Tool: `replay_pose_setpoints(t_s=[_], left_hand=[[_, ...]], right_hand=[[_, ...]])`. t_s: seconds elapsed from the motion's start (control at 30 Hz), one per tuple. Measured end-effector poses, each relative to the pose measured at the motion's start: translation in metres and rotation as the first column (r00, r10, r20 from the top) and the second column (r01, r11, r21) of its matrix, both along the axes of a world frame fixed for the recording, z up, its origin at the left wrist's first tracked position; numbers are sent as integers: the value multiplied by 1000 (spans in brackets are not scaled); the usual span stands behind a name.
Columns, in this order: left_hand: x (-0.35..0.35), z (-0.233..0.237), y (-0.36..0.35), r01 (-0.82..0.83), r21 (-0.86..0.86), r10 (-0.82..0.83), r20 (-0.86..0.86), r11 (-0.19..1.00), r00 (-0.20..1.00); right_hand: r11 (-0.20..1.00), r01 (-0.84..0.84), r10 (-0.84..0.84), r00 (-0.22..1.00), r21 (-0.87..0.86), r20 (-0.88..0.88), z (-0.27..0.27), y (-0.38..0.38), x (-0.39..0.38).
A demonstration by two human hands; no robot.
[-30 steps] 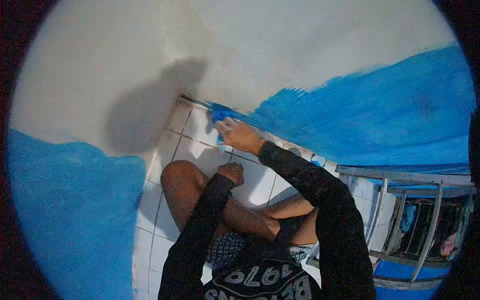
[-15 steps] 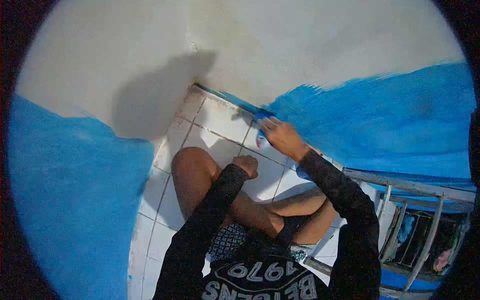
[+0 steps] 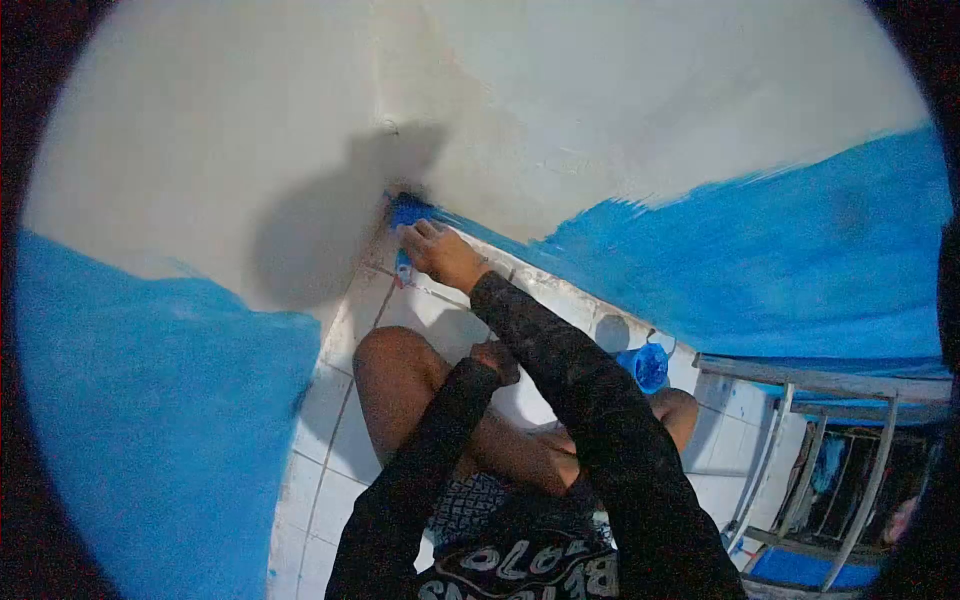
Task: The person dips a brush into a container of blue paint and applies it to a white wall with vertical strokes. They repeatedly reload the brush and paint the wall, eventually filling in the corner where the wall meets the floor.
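Observation:
My right hand (image 3: 445,255) is closed around a paintbrush (image 3: 408,214), whose blue-wet bristles touch the foot of the wall in the room's corner. The brush handle points down below my fingers. A thin blue strip of paint (image 3: 480,232) runs from the brush along the wall's bottom edge to the larger blue painted area (image 3: 760,260) on the right. My left hand (image 3: 496,362) is curled into a fist above my bent leg, partly behind my right sleeve, with nothing visible in it.
White floor tiles (image 3: 335,440) surround my crossed legs. On the right stand a blue-stained plastic container (image 3: 648,368) and a wooden ladder-like frame (image 3: 790,440). The left wall is blue below (image 3: 160,420) and off-white above (image 3: 190,150).
My right hand has carried the paintbrush left along the wall's bottom edge into the corner. The blue container, earlier mostly behind my arm, now shows. My left hand stays near my leg.

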State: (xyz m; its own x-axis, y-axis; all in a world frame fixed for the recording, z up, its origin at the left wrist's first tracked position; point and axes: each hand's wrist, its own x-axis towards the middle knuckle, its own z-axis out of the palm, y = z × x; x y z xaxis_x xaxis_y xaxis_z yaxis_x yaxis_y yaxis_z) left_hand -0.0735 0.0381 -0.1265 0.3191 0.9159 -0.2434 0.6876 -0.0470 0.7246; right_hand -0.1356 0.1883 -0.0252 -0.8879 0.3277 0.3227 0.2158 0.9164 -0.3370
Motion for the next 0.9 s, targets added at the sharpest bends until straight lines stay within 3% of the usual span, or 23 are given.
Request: replay_pose_setpoints(t_s=[0.03, 0.1, 0.13, 0.17, 0.23, 0.27, 0.33, 0.4, 0.47, 0.57, 0.63, 0.67, 0.73, 0.8, 0.9], left_hand=[[-2, 16, 3, 7, 1, -7, -3, 1000, 1000], [-7, 37, 7, 112, -139, -121, -53, 984, 991], [-6, 50, 7, 110, -146, -118, -47, 983, 992], [-5, 61, 9, 102, -202, -131, -135, 974, 982], [-6, 73, 12, 80, -256, -139, -221, 963, 965], [-5, 76, 14, 65, -287, -130, -213, 956, 968], [-4, 89, 17, 44, -316, -112, -200, 948, 973], [-7, 108, 23, 117, -399, -201, -176, 910, 964], [0, 91, 19, 115, -333, -184, -184, 936, 966], [6, 67, 15, 106, -269, -162, -196, 957, 967], [5, 66, 15, 103, -259, -158, -204, 960, 966], [1, 72, 17, 116, -274, -175, -200, 955, 964], [-4, 72, 16, 131, -281, -191, -197, 951, 962], [-4, 52, 7, 47, -65, -50, -45, 997, 998], [4, 39, 12, 78, -132, -95, -120, 988, 988]], right_hand=[[1000, 7, -7, 1000, 1, -3, 8, -2, 2], [984, 122, -95, 976, -131, 195, 31, -13, 7], [997, 77, -74, 993, -22, 93, -18, 1, 12], [997, 69, -66, 993, -25, 97, -14, 1, 21], [895, -93, 37, 990, 437, 136, 13, 0, 59], [894, -105, 48, 989, 435, 140, 24, -2, 69], [895, -170, -35, 895, 412, 445, 38, -8, 82], [879, -188, -41, 886, 438, 462, 40, -11, 83], [861, -193, -60, 880, 471, 471, 43, -9, 77], [873, -195, 8, 922, 448, 386, 34, -3, 43], [906, -231, 150, 959, 354, 241, 20, 10, 20], [906, -225, 143, 960, 358, 241, 17, 11, 12], [982, -152, 140, 984, 110, 114, 13, 11, -4], [990, -123, 115, 985, 64, 128, 5, 9, -15], [998, -63, 59, 986, 25, 154, -3, 1, -17]])
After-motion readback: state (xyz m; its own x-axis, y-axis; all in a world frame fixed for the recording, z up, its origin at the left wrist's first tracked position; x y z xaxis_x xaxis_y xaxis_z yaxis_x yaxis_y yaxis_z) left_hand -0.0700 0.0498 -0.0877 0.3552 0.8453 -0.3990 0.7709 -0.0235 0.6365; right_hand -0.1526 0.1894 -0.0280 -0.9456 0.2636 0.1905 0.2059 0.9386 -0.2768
